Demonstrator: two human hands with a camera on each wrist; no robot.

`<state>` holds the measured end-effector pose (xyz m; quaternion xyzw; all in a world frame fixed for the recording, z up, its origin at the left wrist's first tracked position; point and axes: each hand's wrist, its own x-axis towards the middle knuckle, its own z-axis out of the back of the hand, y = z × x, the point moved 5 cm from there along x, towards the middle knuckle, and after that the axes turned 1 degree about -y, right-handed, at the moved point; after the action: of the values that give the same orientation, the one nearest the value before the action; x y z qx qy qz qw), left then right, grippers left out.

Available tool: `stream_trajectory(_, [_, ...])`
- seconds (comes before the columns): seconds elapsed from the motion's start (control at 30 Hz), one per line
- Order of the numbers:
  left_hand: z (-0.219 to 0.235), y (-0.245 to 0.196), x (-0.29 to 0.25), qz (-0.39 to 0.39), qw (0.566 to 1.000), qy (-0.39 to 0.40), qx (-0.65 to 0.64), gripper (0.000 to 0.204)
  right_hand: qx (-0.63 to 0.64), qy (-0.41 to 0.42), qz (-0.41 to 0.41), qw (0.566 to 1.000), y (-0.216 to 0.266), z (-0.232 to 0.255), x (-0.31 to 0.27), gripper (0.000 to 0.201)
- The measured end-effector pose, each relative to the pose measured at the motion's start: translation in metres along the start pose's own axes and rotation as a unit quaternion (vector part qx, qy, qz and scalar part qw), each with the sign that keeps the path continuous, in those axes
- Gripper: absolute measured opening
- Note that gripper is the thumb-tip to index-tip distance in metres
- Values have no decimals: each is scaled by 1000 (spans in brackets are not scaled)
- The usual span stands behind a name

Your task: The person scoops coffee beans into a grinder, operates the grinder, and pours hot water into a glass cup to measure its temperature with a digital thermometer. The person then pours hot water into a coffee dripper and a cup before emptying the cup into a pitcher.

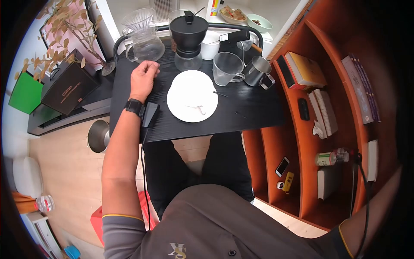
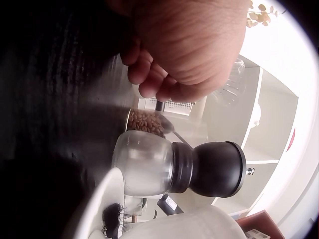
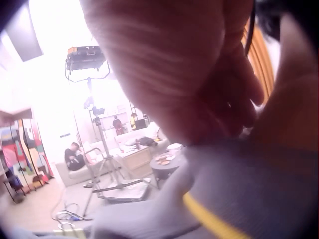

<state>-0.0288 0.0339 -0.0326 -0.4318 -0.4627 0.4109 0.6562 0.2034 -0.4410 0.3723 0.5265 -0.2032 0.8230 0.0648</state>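
Observation:
My left hand (image 1: 144, 80) rests at the left of the black table, its fingers loosely curled and nothing in them. Beside it stands a glass coffee server (image 1: 148, 46) with a ribbed glass dripper (image 1: 139, 19) on top. To its right is a white plate (image 1: 177, 110) with white pieces on it and a black-bristled brush (image 2: 112, 219) at its edge. A coffee grinder (image 1: 188, 34) with a black top and glass jar stands behind the plate. My right hand (image 3: 169, 59) is raised beside a grey sleeve (image 3: 249, 189); its fingers are partly hidden and I cannot tell whether they grip anything.
A glass mug (image 1: 226, 71), a metal pitcher (image 1: 258, 71) and a white cup (image 1: 210, 46) stand right of the grinder. Coffee beans (image 2: 144, 122) sit in a jar behind it. An orange-brown bookshelf (image 1: 297, 142) borders the table's right. A metal bin (image 1: 99, 136) stands on the floor.

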Motion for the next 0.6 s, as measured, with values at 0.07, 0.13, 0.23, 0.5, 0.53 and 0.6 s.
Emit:
stream_trajectory(0.07, [-1, 1, -1, -1, 1000, -10, -12, 22, 7, 7, 0, 1000, 0, 3, 1, 40])
stream_trajectory(0.13, [1, -3, 0, -6, 1000, -12, 5, 23, 16, 10, 7, 1000, -1, 4, 1, 40])
stream_trajectory(0.23, [1, -5, -1, -8, 1000, -12, 24, 24, 27, 18, 20, 999, -1, 5, 6, 39])
stream_trajectory(0.5, [0, -2, -1, -17, 999, -15, 28, 22, 54, 47, 70, 995, -1, 6, 22, 38])
stream_trajectory(0.53, [0, -5, -1, -23, 999, -19, 26, 22, 57, 50, 78, 994, 0, 6, 24, 37])
stream_trajectory(0.6, [0, -7, -3, -18, 999, -19, 31, 22, 64, 54, 89, 992, 0, 6, 26, 37])
